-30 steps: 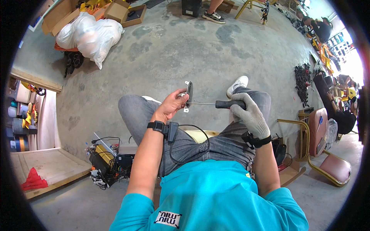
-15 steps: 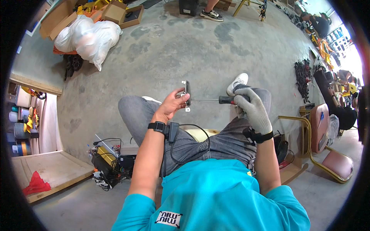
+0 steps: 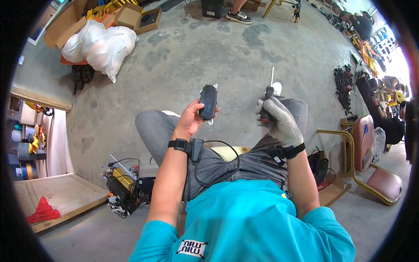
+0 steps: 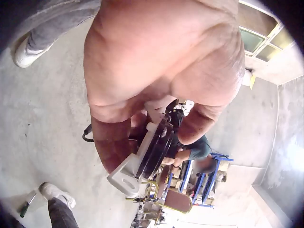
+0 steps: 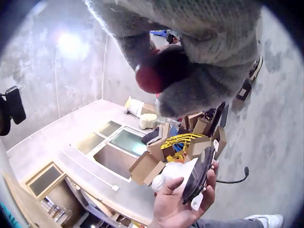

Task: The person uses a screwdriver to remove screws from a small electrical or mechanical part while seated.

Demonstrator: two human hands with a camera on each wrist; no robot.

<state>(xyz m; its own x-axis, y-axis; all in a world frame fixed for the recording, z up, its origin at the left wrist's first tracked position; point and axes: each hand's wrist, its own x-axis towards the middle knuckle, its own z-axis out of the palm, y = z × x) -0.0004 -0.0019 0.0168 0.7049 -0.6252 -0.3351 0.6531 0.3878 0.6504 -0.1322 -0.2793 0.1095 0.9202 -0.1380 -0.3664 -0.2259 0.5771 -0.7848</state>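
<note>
My bare left hand [image 3: 188, 121] holds a black oval lamp-like device [image 3: 208, 102] with white mounting tabs, its smooth dark face up in the head view. In the left wrist view, the thumb and fingers pinch the device's edge, with a white slotted tab [image 4: 127, 178] jutting out. To the right, my gloved right hand [image 3: 283, 124] grips a screwdriver [image 3: 269, 91] by its black handle, the shaft pointing forward, apart from the device. The handle's red end [image 5: 148, 80] pokes out of the glove in the right wrist view.
Grey trousered legs are spread below my hands, and a cable hangs from the left wrist. White bags [image 3: 102, 43] and open cardboard boxes [image 3: 139, 19] stand far left. Electronics and wires [image 3: 126, 187] lie at the left hip. A chair [image 3: 362, 144] lies to the right.
The device has turned from edge-on to show its broad dark face. The screwdriver has come away from the device and swung from pointing left to pointing forward, still in my right hand.
</note>
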